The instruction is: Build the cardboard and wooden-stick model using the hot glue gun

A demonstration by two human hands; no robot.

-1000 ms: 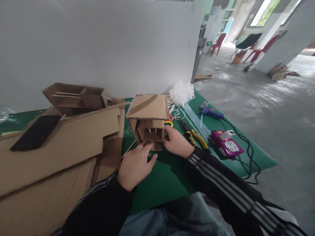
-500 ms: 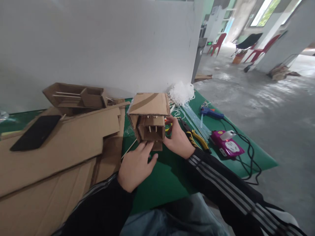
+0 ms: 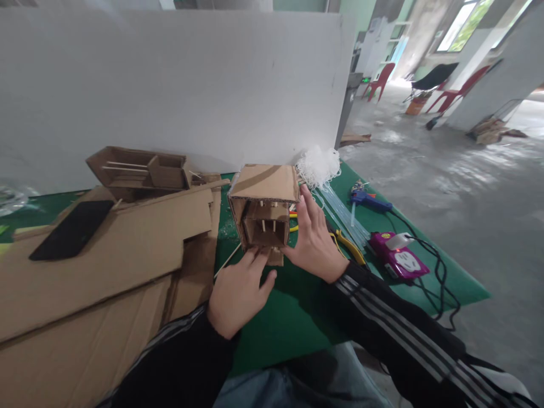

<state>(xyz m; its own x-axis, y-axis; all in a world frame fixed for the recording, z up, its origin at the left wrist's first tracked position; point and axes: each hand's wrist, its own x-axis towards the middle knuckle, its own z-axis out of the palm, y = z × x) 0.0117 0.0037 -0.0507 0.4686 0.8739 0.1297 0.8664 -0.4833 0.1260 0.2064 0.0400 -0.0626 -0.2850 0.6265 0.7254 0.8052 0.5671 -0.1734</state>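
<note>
A cardboard box (image 3: 266,182) stands upright on the green tabletop, its front side towards me. Inside it sits a smaller cardboard compartment, and several short white sticks show there. My left hand (image 3: 238,290) has its fingertips at the box's lower front edge, thumb spread apart from them. Along the right side rises my right hand (image 3: 315,241), fingers stretched upward and the thumb near the lower right corner; whether the fingers touch the wall I cannot tell. Yellow-handled pliers (image 3: 349,246) lie partly hidden behind my right hand.
Flat cardboard sheets (image 3: 144,238) cover the left, bearing a black phone-like slab (image 3: 73,229) and another cardboard box (image 3: 170,174). To the right lie clear glue sticks (image 3: 340,212), a blue glue gun (image 3: 370,200), a purple power strip (image 3: 397,258) and white string (image 3: 318,165).
My right hand's fingers have straightened and lifted along the box's right side. My left hand stays at the lower front edge. The whole view has shifted slightly.
</note>
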